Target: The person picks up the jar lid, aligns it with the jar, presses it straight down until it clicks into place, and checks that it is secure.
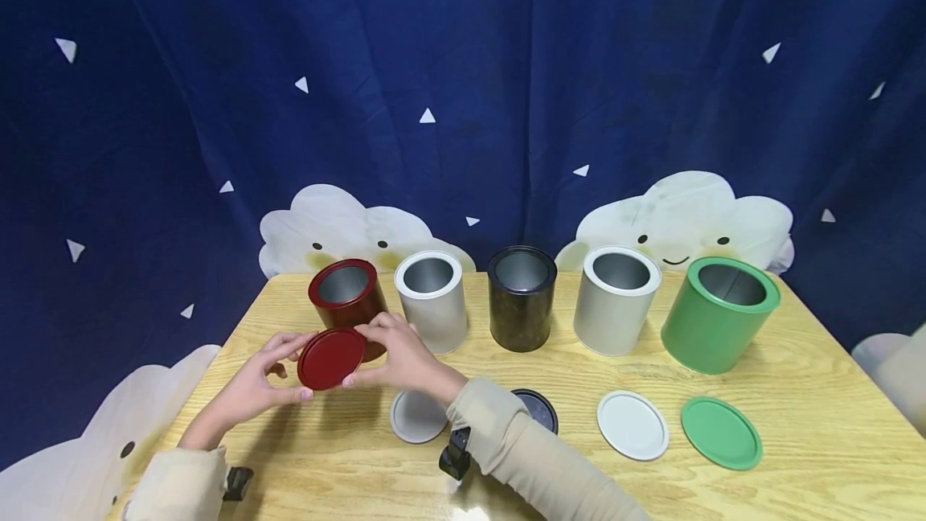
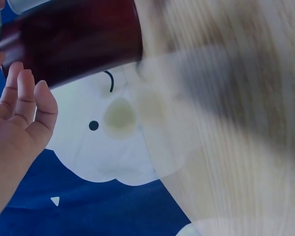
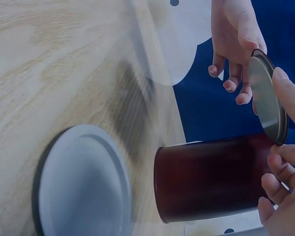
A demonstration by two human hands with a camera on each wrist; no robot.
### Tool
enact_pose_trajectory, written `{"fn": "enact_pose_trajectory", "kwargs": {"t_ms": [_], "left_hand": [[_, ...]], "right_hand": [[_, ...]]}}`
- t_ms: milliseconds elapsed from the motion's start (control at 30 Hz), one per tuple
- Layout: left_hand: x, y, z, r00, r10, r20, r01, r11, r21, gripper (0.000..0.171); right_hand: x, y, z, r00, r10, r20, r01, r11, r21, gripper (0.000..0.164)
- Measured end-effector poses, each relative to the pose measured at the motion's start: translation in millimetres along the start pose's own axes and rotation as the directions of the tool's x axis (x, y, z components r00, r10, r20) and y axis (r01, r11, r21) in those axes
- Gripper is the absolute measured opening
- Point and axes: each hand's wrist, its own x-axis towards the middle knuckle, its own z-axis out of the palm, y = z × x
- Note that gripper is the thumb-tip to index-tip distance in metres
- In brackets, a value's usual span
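Note:
A round dark red lid (image 1: 331, 358) is held up off the table, tilted, between both hands in the head view. My left hand (image 1: 255, 383) pinches its left edge with thumb and fingers. On the opposite edge my right hand (image 1: 407, 356) grips it the same way. Right behind the lid stands the dark red can (image 1: 354, 304), its top ring open and its inside bare metal. The right wrist view shows the lid's pale metal underside (image 3: 266, 101) above the can's rim. In the left wrist view the lid is mostly cut off.
To the right stand a light grey can (image 1: 441, 316), a black can (image 1: 521, 316), a white can (image 1: 615, 316) and a green can (image 1: 712, 328). In front lie a grey lid (image 1: 418, 418), a black lid (image 1: 538, 408), a white lid (image 1: 633, 424) and a green lid (image 1: 722, 432).

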Motion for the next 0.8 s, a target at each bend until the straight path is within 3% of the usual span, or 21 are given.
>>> {"fn": "enact_pose_trajectory", "kwargs": {"t_ms": [467,600,800], "left_hand": [[10.0,5.8,-1.8,0.983,0.099,-0.155,-0.109,0.992,-0.057,0.067],[13.2,10.2,-2.9,0.974,0.099,-0.204,-0.118,0.989,-0.088,0.064],[18.0,11.8,-7.3,0.970,0.095,-0.222,-0.117,0.989,-0.091,0.064]], "right_hand": [[10,-2,-10,1.000,0.001,-0.029,0.000,1.000,0.016,0.066],[13,-3,-13,0.999,-0.006,-0.045,0.007,1.000,0.021,0.066],[20,-4,-19,0.998,-0.017,-0.060,0.018,1.000,0.015,0.066]]}}
